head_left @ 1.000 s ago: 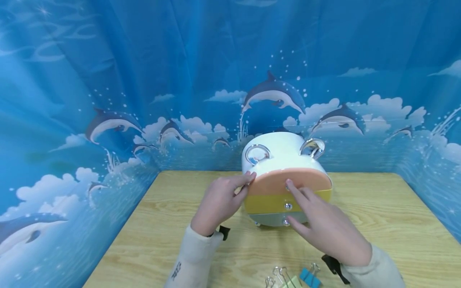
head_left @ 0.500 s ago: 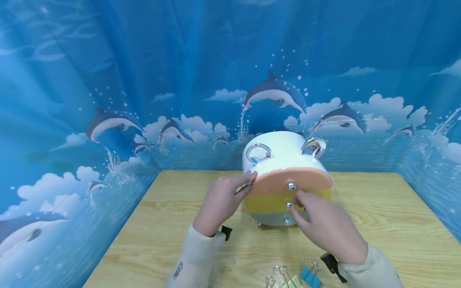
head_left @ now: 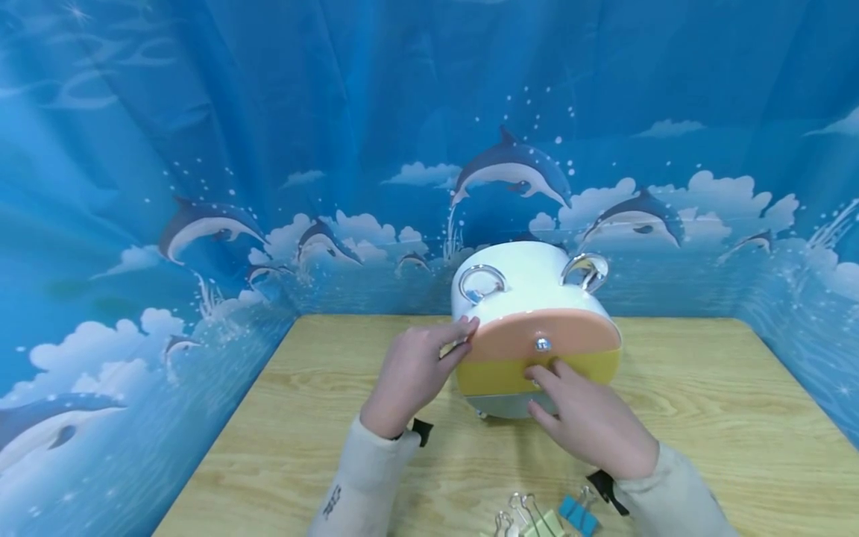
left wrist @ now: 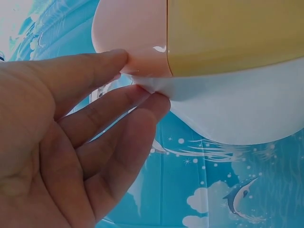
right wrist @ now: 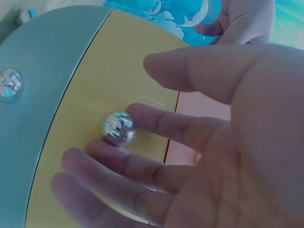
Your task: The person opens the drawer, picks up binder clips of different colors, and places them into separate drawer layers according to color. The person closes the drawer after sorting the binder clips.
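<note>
A small rounded drawer cabinet [head_left: 520, 280] stands on the table, white-bodied with two chrome rings on top. Its front has a pink drawer [head_left: 510, 332], a yellow drawer [head_left: 493, 377] and a grey-blue drawer [head_left: 499, 405], all looking flush. My left hand [head_left: 412, 369] touches the cabinet's upper left edge, thumb on the pink front and fingertips against the white side. My right hand [head_left: 593, 418] is at the yellow drawer. In the right wrist view its index and middle fingertips lie against the round silver knob [right wrist: 118, 127], while the thumb stays apart.
Nearer me on the table [head_left: 288, 462] lie a blue binder clip [head_left: 579, 514], a pale green binder clip [head_left: 545, 526] and another clip's wire handles, partly cut off by the frame. A blue dolphin-print curtain [head_left: 376, 149] hangs behind and along the sides.
My right hand has gone down from the pink drawer's knob to the yellow drawer's knob, its fingers bending and then extending again. The left hand has stayed at the cabinet's edge.
</note>
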`<act>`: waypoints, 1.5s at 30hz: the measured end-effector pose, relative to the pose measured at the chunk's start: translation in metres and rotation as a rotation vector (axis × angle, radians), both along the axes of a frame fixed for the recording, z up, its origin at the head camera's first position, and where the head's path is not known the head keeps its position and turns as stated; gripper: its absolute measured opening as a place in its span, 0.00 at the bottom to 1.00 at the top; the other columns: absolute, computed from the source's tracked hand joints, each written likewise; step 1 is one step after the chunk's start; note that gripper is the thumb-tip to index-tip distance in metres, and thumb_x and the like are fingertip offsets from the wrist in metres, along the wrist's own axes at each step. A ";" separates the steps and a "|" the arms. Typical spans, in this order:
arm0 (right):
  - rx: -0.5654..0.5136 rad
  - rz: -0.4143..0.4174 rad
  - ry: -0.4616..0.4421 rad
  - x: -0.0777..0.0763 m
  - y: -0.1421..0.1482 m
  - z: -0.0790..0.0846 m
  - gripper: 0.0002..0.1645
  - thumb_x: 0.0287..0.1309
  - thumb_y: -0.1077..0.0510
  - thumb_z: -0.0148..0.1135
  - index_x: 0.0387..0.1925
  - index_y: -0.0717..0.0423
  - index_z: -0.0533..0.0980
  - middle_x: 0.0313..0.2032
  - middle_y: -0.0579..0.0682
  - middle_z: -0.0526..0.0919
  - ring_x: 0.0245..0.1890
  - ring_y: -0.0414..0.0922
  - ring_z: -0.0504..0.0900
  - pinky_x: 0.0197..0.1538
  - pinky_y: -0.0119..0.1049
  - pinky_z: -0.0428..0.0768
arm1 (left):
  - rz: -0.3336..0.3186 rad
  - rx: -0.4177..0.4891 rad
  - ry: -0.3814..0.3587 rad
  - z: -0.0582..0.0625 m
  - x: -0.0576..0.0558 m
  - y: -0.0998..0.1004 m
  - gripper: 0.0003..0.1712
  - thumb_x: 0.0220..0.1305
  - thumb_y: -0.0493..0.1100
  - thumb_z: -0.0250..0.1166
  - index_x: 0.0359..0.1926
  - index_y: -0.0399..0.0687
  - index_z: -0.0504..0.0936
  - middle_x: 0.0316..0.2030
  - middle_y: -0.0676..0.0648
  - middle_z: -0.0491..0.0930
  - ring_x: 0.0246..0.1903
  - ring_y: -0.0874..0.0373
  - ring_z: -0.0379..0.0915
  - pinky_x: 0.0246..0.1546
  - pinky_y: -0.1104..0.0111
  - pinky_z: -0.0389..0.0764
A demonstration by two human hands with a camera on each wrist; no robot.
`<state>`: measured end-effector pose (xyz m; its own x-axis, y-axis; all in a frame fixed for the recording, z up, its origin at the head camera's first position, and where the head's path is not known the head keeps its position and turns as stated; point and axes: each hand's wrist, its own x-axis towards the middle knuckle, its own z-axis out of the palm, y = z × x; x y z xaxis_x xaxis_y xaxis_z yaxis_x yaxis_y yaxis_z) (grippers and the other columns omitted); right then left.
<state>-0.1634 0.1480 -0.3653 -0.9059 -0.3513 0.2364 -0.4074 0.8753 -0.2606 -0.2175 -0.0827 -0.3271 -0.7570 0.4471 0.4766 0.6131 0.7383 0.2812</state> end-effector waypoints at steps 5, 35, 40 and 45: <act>0.036 -0.007 0.001 0.001 -0.001 0.003 0.22 0.59 0.48 0.62 0.53 0.50 0.76 0.37 0.45 0.76 0.22 0.33 0.66 0.23 0.29 0.66 | 0.009 -0.011 0.000 0.000 0.001 0.001 0.19 0.64 0.51 0.62 0.57 0.65 0.77 0.52 0.59 0.78 0.44 0.64 0.80 0.42 0.71 0.80; 0.170 0.023 -0.079 0.047 -0.004 0.027 0.17 0.59 0.32 0.54 0.31 0.37 0.76 0.18 0.30 0.68 0.17 0.30 0.64 0.22 0.32 0.67 | 0.003 0.036 -0.079 0.001 0.000 -0.003 0.21 0.64 0.51 0.62 0.58 0.68 0.75 0.53 0.61 0.77 0.49 0.65 0.77 0.46 0.70 0.79; 0.186 0.016 -0.084 0.048 -0.003 0.027 0.20 0.58 0.30 0.53 0.32 0.37 0.77 0.19 0.29 0.69 0.17 0.30 0.64 0.21 0.32 0.66 | 0.000 0.038 -0.047 0.001 -0.001 -0.004 0.20 0.63 0.50 0.63 0.57 0.66 0.77 0.52 0.61 0.78 0.48 0.66 0.78 0.45 0.72 0.79; 0.207 -0.003 -0.099 0.050 -0.003 0.028 0.23 0.58 0.27 0.49 0.33 0.36 0.77 0.20 0.29 0.70 0.18 0.30 0.66 0.22 0.33 0.66 | 0.021 0.028 -0.050 0.002 -0.001 -0.003 0.20 0.63 0.51 0.63 0.57 0.67 0.77 0.52 0.61 0.78 0.47 0.66 0.78 0.44 0.72 0.80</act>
<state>-0.1132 0.1451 -0.3369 -0.9221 -0.3806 0.0696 -0.3864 0.9152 -0.1142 -0.2189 -0.0858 -0.3247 -0.7894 0.4176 0.4500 0.5820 0.7421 0.3324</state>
